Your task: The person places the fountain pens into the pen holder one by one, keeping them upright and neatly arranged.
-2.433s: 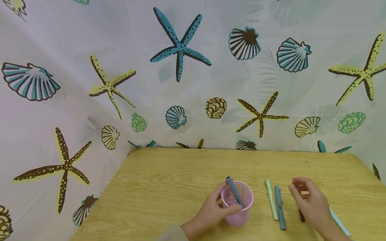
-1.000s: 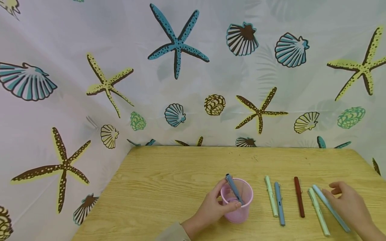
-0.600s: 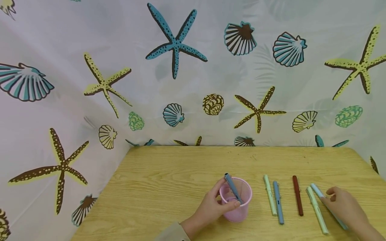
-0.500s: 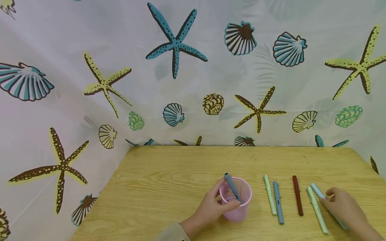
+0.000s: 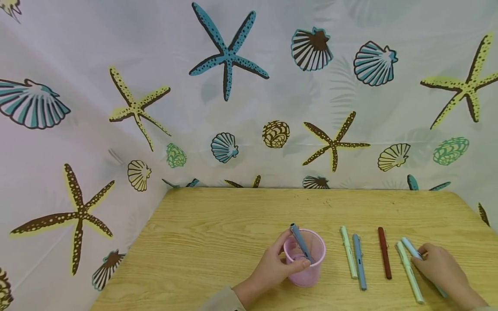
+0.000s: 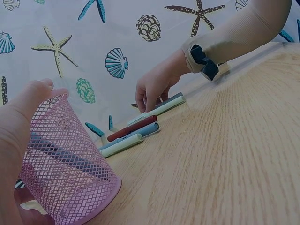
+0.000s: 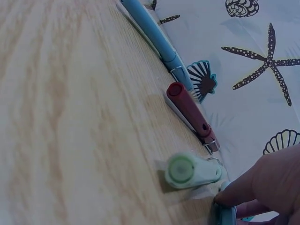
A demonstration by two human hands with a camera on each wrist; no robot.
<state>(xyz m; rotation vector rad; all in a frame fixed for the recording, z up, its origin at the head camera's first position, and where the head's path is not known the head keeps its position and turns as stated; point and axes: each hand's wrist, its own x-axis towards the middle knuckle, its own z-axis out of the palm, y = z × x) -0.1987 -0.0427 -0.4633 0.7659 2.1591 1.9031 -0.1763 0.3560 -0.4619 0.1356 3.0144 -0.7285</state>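
Note:
My left hand [image 5: 272, 264] grips a pink mesh pen cup [image 5: 306, 277], thumb at the near rim and fingers round its far left side. One blue pen [image 5: 300, 242] leans inside, its top end sticking out past the rim. On the right, my right hand [image 5: 443, 264] pinches a light blue pen [image 5: 409, 247] lying slantwise on the table; the palm hides much of its barrel. Just left of that pen lies a pale green pen [image 5: 410, 272]. In the right wrist view, fingertips [image 7: 229, 194] press the light blue pen [image 7: 222, 214] beside the pale green one.
A dark red pen [image 5: 384, 252], a second blue pen [image 5: 359, 261] and another pale green pen [image 5: 348, 252] lie between cup and right hand on the wooden table [image 5: 218, 224]. Behind hangs a curtain [image 5: 249, 116] printed with starfish and shells.
My right hand has moved right from over the dark red pen to the light blue pen, and its fingers have come down on it. The left hand and cup have stayed in place.

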